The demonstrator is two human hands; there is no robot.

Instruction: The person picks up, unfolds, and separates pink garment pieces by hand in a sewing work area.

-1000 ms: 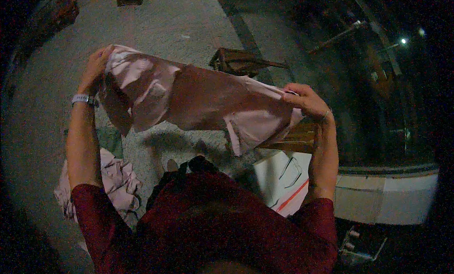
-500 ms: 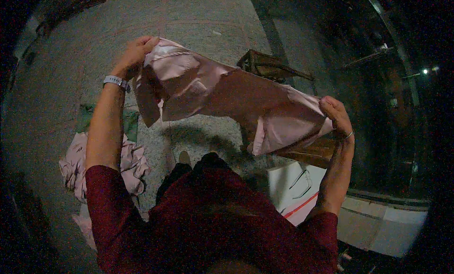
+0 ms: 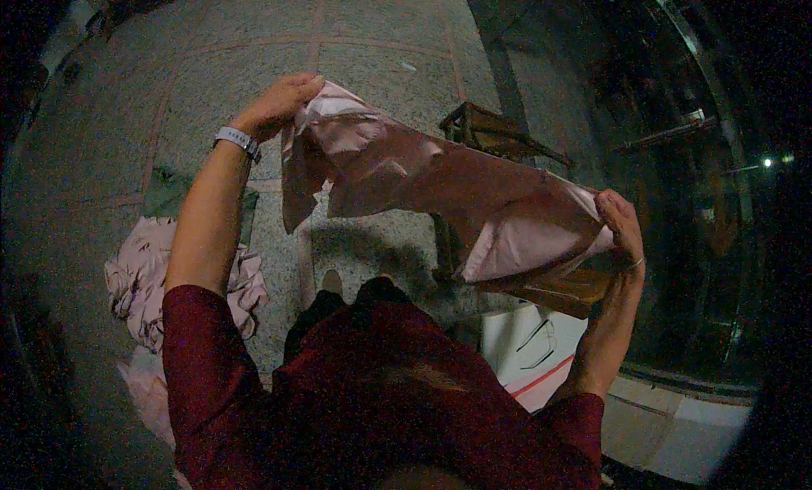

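Note:
A shiny pale-pink satin cloth is stretched in the air between my two hands, its upper edge sloping down toward the right. My left hand, with a light band on the wrist, pinches the cloth's upper left corner. At the upper right corner, my right hand grips the same cloth, thumb on top. Folds hang loosely beneath both corners, and the lower edge is uneven. Whether it is a finished garment, I cannot tell.
A heap of pink cloth lies on the floor at the left, beside a green cloth. A wooden stool stands beyond the held cloth. Eyeglasses rest on a white surface at lower right, near a brown wooden piece.
Both hands and the stretched cloth appear slightly farther right and a little lower in the picture. The background has shifted too. Both hands keep their grip.

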